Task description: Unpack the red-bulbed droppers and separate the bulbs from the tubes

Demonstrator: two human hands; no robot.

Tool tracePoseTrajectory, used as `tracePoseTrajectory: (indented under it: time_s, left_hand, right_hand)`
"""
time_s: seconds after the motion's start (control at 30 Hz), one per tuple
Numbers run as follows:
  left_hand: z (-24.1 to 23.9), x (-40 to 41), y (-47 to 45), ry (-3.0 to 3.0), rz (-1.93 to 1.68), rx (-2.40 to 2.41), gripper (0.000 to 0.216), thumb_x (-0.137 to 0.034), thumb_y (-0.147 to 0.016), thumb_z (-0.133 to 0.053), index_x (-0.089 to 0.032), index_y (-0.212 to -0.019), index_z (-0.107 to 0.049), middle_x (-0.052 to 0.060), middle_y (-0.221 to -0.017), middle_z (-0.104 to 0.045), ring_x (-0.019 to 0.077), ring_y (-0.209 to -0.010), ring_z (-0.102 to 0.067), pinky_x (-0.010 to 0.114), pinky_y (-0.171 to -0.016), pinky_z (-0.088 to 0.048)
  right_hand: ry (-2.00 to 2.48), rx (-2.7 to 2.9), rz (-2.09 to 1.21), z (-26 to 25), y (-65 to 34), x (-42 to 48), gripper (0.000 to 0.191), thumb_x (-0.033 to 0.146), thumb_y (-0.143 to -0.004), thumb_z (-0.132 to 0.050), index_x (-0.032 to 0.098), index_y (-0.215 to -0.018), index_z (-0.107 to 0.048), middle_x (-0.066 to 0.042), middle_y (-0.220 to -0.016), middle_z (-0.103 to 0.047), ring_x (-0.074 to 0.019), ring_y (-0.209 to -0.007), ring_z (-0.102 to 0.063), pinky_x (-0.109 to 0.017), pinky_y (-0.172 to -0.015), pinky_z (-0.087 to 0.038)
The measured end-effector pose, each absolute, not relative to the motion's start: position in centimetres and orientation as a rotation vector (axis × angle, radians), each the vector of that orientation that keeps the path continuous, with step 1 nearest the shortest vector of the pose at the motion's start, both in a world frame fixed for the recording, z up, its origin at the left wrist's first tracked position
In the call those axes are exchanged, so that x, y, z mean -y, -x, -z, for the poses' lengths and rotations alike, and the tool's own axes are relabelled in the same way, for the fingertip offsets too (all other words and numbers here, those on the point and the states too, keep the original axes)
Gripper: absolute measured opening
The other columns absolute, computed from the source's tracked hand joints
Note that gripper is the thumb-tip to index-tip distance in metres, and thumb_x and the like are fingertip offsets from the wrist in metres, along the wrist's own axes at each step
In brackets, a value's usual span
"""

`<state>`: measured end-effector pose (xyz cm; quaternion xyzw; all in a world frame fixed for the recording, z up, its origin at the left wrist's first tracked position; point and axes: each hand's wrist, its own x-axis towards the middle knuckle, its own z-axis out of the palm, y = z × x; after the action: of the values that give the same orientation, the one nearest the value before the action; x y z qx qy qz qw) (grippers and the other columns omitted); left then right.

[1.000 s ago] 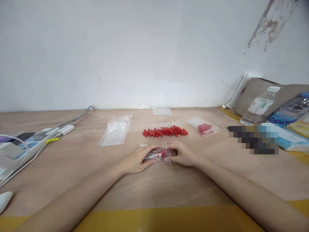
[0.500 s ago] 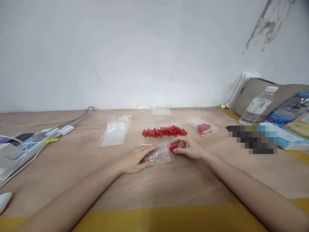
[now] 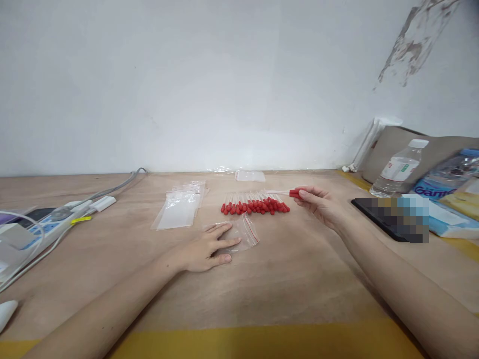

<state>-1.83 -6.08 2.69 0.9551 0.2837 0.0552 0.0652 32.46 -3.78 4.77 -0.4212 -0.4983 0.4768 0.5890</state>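
My left hand [image 3: 211,248] lies flat, fingers spread, on a clear zip bag [image 3: 242,235] with a red seal line. The bag looks flat, and I see no red heads inside. Beyond it to the right, my right hand [image 3: 318,203] pinches a small bunch of red-headed sticks [image 3: 295,193] by the red ends, white shafts pointing left. Between my hands and the wall is a row of similar sticks [image 3: 258,206], several of them, red heads toward me.
Overlapping clear bags [image 3: 179,207] lie left of the row; a white packet [image 3: 250,175] is near the wall. A power strip [image 3: 48,224] with cables sits far left. On the right are a phone [image 3: 374,219], a tissue pack [image 3: 445,224], water bottles [image 3: 398,172] and a grey bag [image 3: 377,149].
My right hand has moved right and away from me, drawing the red-headed sticks from the bag's mouth. A filled bag at the right is now hidden behind it. My left hand stays on the bag.
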Motion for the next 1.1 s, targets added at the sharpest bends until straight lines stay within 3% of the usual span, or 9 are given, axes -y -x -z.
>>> tracePoseTrajectory:
  time_s: [0.17, 0.23, 0.33, 0.47, 0.63, 0.83, 0.97, 1.1]
  left_hand:
    - [-2.9, 6.3, 0.9, -2.928, -0.407, -1.032, 0.035, -0.044, -0.086, -0.040, -0.026, -0.112, -0.055, 0.008, -0.110, -0.054, 0.0236, -0.102, -0.050, 0.043, -0.090, -0.036]
    - [-2.7, 6.2, 0.6, -2.851, -0.602, -1.140, 0.030, -0.038, -0.089, -0.037, -0.021, -0.102, -0.058, 0.007, -0.102, -0.056, 0.0205, -0.096, -0.052, 0.040, -0.087, -0.039]
    - [-2.0, 5.8, 0.5, -2.776, -0.752, -1.071, 0.027, -0.032, -0.089, -0.038, -0.019, -0.105, -0.055, 0.007, -0.113, -0.053, 0.0194, -0.106, -0.049, 0.036, -0.093, -0.038]
    - [-1.3, 5.3, 0.9, -2.814, -0.588, -0.897, 0.037, -0.034, -0.088, -0.041, -0.024, -0.123, -0.045, 0.006, -0.132, -0.041, 0.0212, -0.124, -0.034, 0.040, -0.103, -0.029]
    - [-1.1, 4.9, 1.5, -2.765, -0.373, -0.931, 0.044, -0.039, -0.089, -0.039, -0.028, -0.131, -0.035, 0.005, -0.140, -0.030, 0.0229, -0.128, -0.029, 0.042, -0.104, -0.028]
    - [-1.3, 5.1, 1.7, -2.679, -0.415, -0.968, 0.045, -0.042, -0.087, -0.041, -0.027, -0.130, -0.038, 0.005, -0.139, -0.032, 0.0218, -0.126, -0.033, 0.040, -0.103, -0.030]
    - [-1.3, 5.2, 1.6, -2.652, -0.416, -0.987, 0.046, -0.043, -0.086, -0.042, -0.026, -0.129, -0.040, 0.006, -0.138, -0.034, 0.0209, -0.126, -0.033, 0.039, -0.104, -0.029]
    - [-1.3, 5.3, 1.5, -2.652, -0.416, -0.979, 0.046, -0.043, -0.086, -0.042, -0.026, -0.129, -0.040, 0.006, -0.138, -0.034, 0.0209, -0.126, -0.034, 0.039, -0.103, -0.030]
  right_hand:
    - [1.000, 1.578, -0.484, -5.4, -27.0, 2.5, 0.023, 0.030, -0.070, -0.065, 0.019, -0.089, -0.065, -0.005, -0.087, -0.065, -0.0152, -0.078, -0.061, -0.030, -0.074, -0.049]
    - [0.958, 1.797, -0.207, -5.4, -24.6, 1.8, 0.017, 0.025, -0.075, -0.059, 0.019, -0.089, -0.065, -0.005, -0.089, -0.063, -0.0150, -0.081, -0.059, -0.029, -0.075, -0.048]
    - [0.990, 1.997, -0.010, -4.9, -22.0, 0.3, 0.016, 0.016, -0.079, -0.052, 0.018, -0.089, -0.064, -0.006, -0.090, -0.060, -0.0148, -0.084, -0.056, -0.028, -0.077, -0.045]
    - [1.154, 2.154, 0.057, -3.9, -20.5, -1.4, 0.019, 0.013, -0.081, -0.048, 0.017, -0.089, -0.064, -0.008, -0.092, -0.057, -0.0148, -0.084, -0.054, -0.027, -0.076, -0.043]
    - [1.197, 2.335, -0.022, -3.7, -20.1, -1.7, 0.012, 0.018, -0.079, -0.055, 0.015, -0.083, -0.066, -0.007, -0.089, -0.056, -0.0140, -0.081, -0.054, -0.026, -0.077, -0.040]
    - [1.178, 2.226, 0.034, -4.1, -21.3, -0.3, 0.032, 0.029, -0.075, -0.061, 0.014, -0.103, -0.060, -0.010, -0.098, -0.060, -0.0205, -0.094, -0.052, -0.034, -0.083, -0.038]
    - [1.123, 2.087, -0.069, -3.6, -22.9, 2.2, 0.017, 0.029, -0.081, -0.052, 0.017, -0.085, -0.064, -0.006, -0.082, -0.063, -0.0166, -0.079, -0.054, -0.031, -0.074, -0.041]
    - [1.080, 2.039, -0.214, -2.0, -23.7, 5.1, 0.019, 0.035, -0.079, -0.054, 0.018, -0.074, -0.063, -0.003, -0.073, -0.062, -0.0147, -0.071, -0.054, -0.029, -0.069, -0.041]
